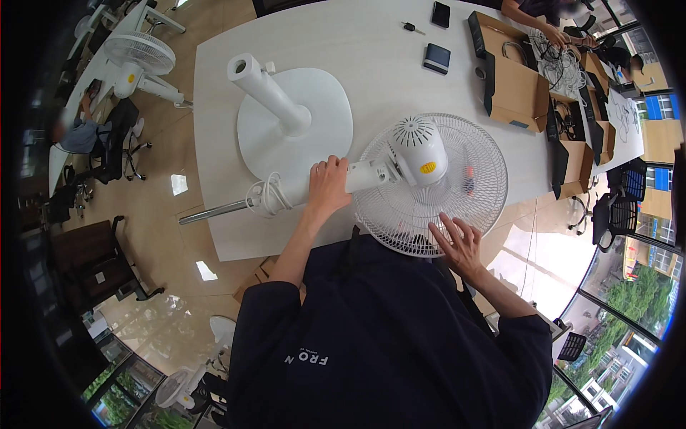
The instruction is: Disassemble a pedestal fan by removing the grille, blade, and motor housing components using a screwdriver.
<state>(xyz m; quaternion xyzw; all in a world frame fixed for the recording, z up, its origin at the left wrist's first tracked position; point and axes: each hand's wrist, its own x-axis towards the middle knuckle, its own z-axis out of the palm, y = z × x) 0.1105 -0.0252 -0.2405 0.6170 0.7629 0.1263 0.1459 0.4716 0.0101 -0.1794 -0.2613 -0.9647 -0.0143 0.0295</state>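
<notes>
A white electric fan (pixel 421 154) lies across the near part of the table, its round wire grille (pixel 489 161) to the right. My left hand (pixel 329 187) is wrapped around the fan's white neck. Left of that hand a coiled white power cord (pixel 268 194) hangs round the neck, and a bare metal pole (pixel 214 212) sticks out past the table's left edge. My right hand (pixel 461 249) is open, fingers spread at the near right rim of the grille; whether they touch it I cannot tell. Behind the neck stands a separate white fan base (pixel 329 93) with an upright hollow tube.
On the white table (pixel 286 39) lie a phone (pixel 440 14), a key (pixel 412 28) and a dark wallet-like case (pixel 436 58). Open cardboard boxes (pixel 511 86) line the right, where another person's hand (pixel 554 34) handles tangled cables (pixel 561 68). Another fan (pixel 136 61) stands far left.
</notes>
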